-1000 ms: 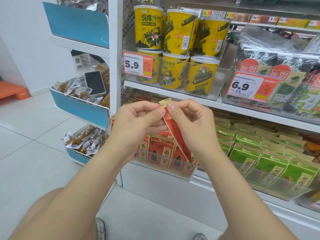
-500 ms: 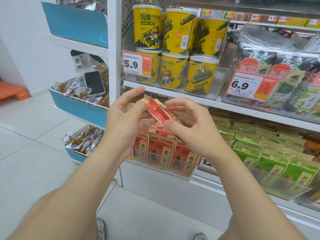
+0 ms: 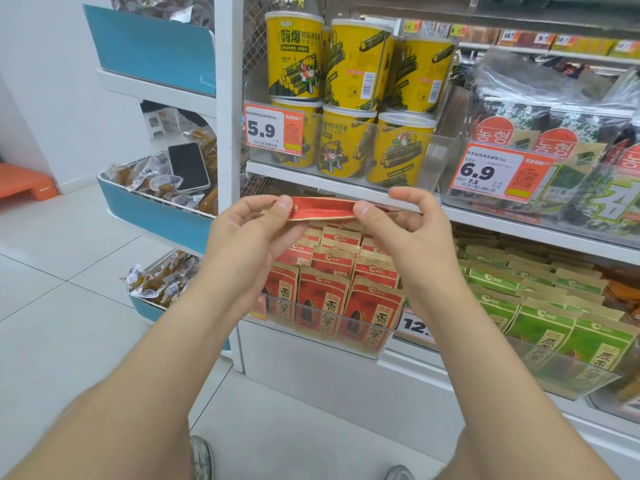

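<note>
Packet is held flat and edge-on between both hands, in front of the shelves. One end is pinched by the left hand between thumb and fingers, the other end by the right hand the same way. It hangs clear of the tray, directly above the rows of matching red packets stood upright in it. Judged status: item picked and levelled, not yet placed. Left to do: it has to be turned upright, lowered into a row and released. Green packets in the next tray are not touched.
</note>
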Available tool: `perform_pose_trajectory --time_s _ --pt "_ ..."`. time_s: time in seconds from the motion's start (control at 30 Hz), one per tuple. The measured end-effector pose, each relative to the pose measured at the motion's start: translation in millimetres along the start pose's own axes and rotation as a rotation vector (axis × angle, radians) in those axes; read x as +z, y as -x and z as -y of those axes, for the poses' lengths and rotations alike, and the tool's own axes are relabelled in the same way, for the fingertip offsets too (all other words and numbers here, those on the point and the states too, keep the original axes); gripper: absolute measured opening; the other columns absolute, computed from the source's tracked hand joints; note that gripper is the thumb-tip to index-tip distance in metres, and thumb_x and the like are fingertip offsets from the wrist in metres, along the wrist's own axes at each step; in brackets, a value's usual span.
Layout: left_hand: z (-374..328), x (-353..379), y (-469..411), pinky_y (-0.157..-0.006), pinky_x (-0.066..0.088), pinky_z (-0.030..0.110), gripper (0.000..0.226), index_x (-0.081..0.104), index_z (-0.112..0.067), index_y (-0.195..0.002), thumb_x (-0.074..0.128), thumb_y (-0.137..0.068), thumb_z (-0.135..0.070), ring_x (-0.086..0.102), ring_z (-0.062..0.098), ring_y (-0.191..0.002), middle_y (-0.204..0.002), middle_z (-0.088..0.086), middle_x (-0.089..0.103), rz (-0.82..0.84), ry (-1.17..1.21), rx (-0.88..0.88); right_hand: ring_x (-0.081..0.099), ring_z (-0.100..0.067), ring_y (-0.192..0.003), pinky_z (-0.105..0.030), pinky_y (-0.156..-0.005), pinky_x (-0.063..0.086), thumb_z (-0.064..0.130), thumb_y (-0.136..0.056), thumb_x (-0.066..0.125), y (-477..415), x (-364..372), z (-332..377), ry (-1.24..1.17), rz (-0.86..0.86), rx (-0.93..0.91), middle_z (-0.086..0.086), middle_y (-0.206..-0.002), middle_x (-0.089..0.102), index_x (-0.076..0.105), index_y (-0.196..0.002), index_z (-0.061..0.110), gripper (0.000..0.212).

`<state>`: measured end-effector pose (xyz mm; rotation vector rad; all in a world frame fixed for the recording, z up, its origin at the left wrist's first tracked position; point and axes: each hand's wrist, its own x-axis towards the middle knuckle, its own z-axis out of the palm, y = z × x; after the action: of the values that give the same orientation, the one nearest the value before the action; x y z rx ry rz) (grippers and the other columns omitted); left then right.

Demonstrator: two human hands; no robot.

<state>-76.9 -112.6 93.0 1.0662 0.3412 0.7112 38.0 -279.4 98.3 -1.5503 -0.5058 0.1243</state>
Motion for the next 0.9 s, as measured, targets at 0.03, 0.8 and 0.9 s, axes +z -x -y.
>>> perform_pose_trajectory --time_s 0.03,0.8,0.9 --pt "2 -1 0 -0.081 0.065 0.031 0.009 0.068 -0.008 -0.104 0.073 -0.100 -0.014 0.079 0.023 -0.099 -0.125 0.024 0.073 0.014 -0.046 -0.036 0.076 -0.018 -0.109 -0.048 -0.100 0.061 0.060 -0.068 0.093 0 3 -1 -0.072 -0.030 -0.004 -0.005 -0.121 0.074 0.061 -0.123 0.040 0.067" --pt "6 11 16 -0.078 0.065 0.037 0.046 0.076 -0.008 -0.113 0.045 -0.114 -0.042 0.080 0.027 -0.089 -0.096 0.012 0.081 0.216 -0.572 0.074 0.080 -0.027 -0.079 -0.040 -0.069 0.064 0.022 -0.093 0.085 10 15 -3 0.118 0.208 -0.039 -0.009 -0.088 0.081 0.076 -0.090 0.015 0.011" --pt "10 14 17 -0.069 0.065 0.033 0.046 0.071 -0.001 -0.113 0.047 -0.114 -0.040 0.078 0.024 -0.077 -0.089 0.014 0.080 0.124 -0.412 -0.014 0.067 -0.006 -0.059 -0.023 -0.058 0.053 0.030 -0.104 0.070 12 20 -4 0.086 0.246 -0.034 0.001 -0.072 0.076 0.076 -0.092 0.006 0.028"
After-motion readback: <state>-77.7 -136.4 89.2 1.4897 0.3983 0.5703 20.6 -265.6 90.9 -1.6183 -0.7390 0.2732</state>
